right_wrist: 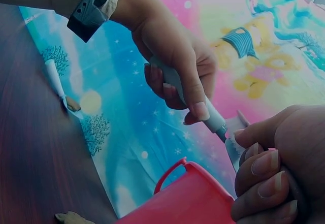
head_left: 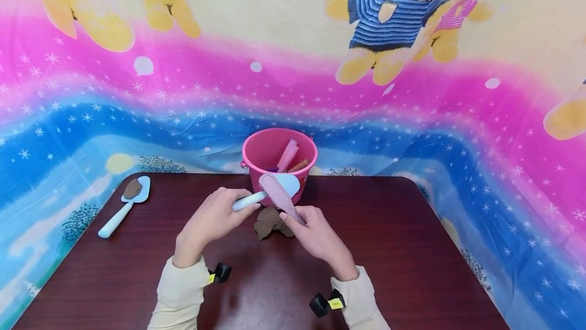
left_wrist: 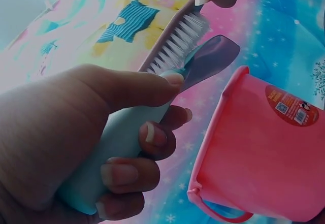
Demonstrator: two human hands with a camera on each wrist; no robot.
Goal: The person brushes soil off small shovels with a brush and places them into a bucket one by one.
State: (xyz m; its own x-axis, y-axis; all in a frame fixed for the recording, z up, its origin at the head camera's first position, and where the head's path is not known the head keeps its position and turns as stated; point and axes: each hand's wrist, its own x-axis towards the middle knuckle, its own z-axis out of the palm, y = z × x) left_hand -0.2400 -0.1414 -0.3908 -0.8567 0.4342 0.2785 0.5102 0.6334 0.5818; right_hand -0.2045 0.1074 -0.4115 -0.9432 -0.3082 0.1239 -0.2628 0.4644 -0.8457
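My left hand grips the pale handle of a small hand trowel, its light blue blade pointing up and to the right. The right hand holds a brush with a dusky pink back. White bristles show in the left wrist view, lying against the trowel near the base of its blade. Both tools are raised in front of a pink bucket. Beneath them, brown clay-like lumps lie on the table, partly hidden by the right hand.
A second trowel lies at the table's left edge with a brown lump on its blade. Inside the bucket stands a pink item among other things. A patterned cloth hangs behind the dark table.
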